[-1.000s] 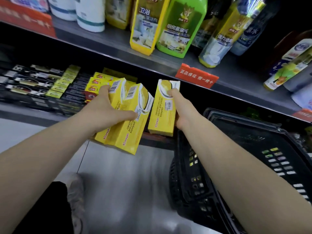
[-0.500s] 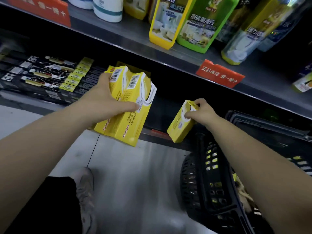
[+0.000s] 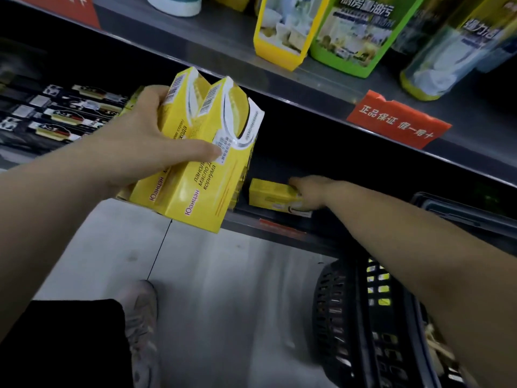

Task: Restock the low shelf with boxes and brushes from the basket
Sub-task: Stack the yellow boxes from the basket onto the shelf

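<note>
My left hand (image 3: 145, 147) grips several yellow boxes (image 3: 201, 175) bunched together, held up in front of the low shelf (image 3: 279, 228). A single yellow box (image 3: 271, 196) lies on its side on the low shelf, under the dark overhang. My right hand (image 3: 310, 189) reaches in and holds that box at its right end, fingers over its top. The black basket (image 3: 349, 317) stands on the floor at the lower right, under my right forearm, with yellow items showing through its holes.
Black and yellow packaged brushes (image 3: 64, 116) fill the low shelf to the left. The upper shelf (image 3: 321, 88) carries cleaner bottles (image 3: 355, 32) and a red tag (image 3: 397, 121). My shoe (image 3: 142, 326) stands on the grey floor (image 3: 223, 289).
My right hand has carried the single yellow box down from beside the others and laid it flat on the low shelf. My left hand has stayed holding its boxes.
</note>
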Motion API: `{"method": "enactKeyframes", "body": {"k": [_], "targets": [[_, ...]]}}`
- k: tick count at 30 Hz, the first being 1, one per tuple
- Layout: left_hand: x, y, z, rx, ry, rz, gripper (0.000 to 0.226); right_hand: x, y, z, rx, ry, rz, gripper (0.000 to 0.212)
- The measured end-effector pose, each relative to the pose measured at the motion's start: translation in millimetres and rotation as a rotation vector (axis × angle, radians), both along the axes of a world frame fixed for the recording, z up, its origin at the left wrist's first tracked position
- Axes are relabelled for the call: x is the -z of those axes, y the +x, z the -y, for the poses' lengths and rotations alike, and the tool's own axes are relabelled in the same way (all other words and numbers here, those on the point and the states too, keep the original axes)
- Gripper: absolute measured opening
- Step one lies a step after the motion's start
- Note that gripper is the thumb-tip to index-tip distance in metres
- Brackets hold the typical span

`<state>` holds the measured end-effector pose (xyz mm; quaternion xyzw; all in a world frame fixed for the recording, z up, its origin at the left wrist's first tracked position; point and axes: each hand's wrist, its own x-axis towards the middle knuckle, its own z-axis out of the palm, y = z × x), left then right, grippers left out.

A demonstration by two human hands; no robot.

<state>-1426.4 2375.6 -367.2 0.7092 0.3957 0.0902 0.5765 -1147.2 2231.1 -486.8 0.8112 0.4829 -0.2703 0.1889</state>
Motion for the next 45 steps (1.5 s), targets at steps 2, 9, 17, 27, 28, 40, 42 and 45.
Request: {"method": "enactKeyframes", "body": {"k": [2, 9, 17, 27, 28, 40, 42, 45], "targets": [[0.4, 1.4, -4.0, -0.004, 0.002, 0.007, 0.112, 10.1, -3.4, -2.3, -0.105, -0.067, 0.007, 0.05], [-0.5, 11.4, 1.5, 0.033, 0.004, -0.028, 0.111, 24.2, -9.1, -9.5, -0.138, -0.124, -0.012, 0.071], [-0.9, 17.2, 8.7, 0.072, 0.01, -0.049, 0.112, 29.8, -5.5, -5.7, -0.071, -0.104, -0.042, 0.076], [2.1, 21.6, 15.3, 0.121, -0.103, -0.063, 0.111, -87.1, -36.7, 2.7, 0.648, 0.505, -1.043, 0.054], [3.1, 23.3, 17.4, 0.132, -0.114, -0.079, 0.113, -98.9, -48.0, 10.7, 0.694, 0.563, -1.242, 0.059], [9.6, 30.9, 30.6, 0.135, -0.15, -0.117, 0.052, -122.2, -50.0, 54.1, 0.928, 0.711, -0.875, 0.034], [12.6, 27.1, 25.7, 0.127, -0.079, -0.085, 0.046, -114.9, -35.2, 65.3, 0.991, 0.685, -0.767, 0.017], [8.7, 27.9, 20.8, 0.088, -0.051, -0.102, 0.04, -103.2, -18.9, 68.7, 1.008, 0.72, -0.612, 0.024]]}}
